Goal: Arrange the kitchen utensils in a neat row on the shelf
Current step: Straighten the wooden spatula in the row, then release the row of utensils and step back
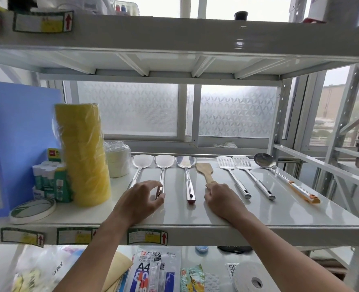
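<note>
The glossy white metal shelf (pixel 300 213) carries everything: at its left a tall yellow plastic-wrapped stack of rolls (pixel 82 154), and across the middle seven utensils lying heads to the window, handles toward the person. From the right these are a long steel ladle with an orange handle (pixel 265 160), angled away from the rest, two slotted steel turners (pixel 225 162), a short pale wooden spatula (pixel 205 169), a steel spatula with a red-capped handle (pixel 185 162), and two plain steel turners, the second steel turner (pixel 164 161) and the leftmost steel turner (pixel 142 161) close together. The left hand (pixel 140 200) curls its fingers and thumb round the lower handle of the second steel turner; the right hand (pixel 222 202) is closed over the handle end of the wooden spatula. The row looks nearly done, with only spacing and angles left. The shelf looks slick, so a small push could slide a handle too far and skew its neighbour. The leftmost steel turner's handle runs under the left hand and could be dragged along with it.
</note>
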Action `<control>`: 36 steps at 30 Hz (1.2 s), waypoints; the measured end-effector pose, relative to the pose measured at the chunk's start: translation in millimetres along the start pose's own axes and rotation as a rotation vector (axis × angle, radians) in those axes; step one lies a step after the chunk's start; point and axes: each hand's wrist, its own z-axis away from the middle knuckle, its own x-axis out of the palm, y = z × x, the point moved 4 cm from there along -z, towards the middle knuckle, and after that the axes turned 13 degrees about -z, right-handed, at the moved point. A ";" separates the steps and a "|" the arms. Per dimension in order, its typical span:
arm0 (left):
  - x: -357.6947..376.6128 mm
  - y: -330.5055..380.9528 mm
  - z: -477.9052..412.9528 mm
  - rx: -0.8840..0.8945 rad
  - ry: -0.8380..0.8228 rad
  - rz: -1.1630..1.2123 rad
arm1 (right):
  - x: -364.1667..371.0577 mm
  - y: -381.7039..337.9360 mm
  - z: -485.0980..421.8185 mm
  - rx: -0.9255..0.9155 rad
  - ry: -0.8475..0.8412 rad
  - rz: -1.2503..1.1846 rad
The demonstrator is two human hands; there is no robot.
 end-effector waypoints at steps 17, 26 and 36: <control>1.6 -1.8 -0.5 0.000 -0.014 0.010 | -0.5 0.8 -1.6 -0.023 0.023 -0.009; 2.0 -1.9 -1.4 0.012 -0.018 0.002 | -1.4 -0.5 -3.9 -0.035 0.023 0.007; -5.4 0.1 -2.1 0.046 0.036 -0.014 | -11.3 -5.9 4.7 -0.083 0.012 -0.003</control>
